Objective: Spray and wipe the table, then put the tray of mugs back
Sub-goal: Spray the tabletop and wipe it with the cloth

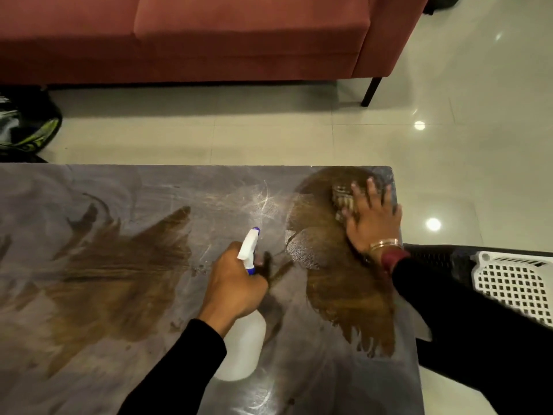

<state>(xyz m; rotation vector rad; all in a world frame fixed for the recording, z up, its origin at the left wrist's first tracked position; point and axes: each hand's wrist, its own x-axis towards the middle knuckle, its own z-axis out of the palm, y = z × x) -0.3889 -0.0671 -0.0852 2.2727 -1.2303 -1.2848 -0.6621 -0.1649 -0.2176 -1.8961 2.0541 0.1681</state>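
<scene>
Spray bottle (244, 345), white plastic with a blue-tipped trigger head, sits in the left hand (236, 283), whose fingers wrap round its neck just below the trigger, nozzle pointing away from the person. It looks light and rigid, likely part full; wet plastic may be slippery, so the narrow neck seems the sound place to grip it, as now.

Ahead and to the right of that hand, the right hand (372, 223) lies flat with fingers spread, pressing a cloth (341, 199) against the far corner of the surface (119, 190). The cloth is blurred; it looks soft and striped, and would bunch if not held down with the palm.

Brown wet streaks (344, 289) fan out below the right hand and again well to the left of the bottle hand, so wiping appears partly done.

Just beyond the right wrist, off the surface's edge, stand a black crate (434, 259) and a white perforated basket (517, 283). I see no mugs, and cannot tell whether either one is the tray.
</scene>
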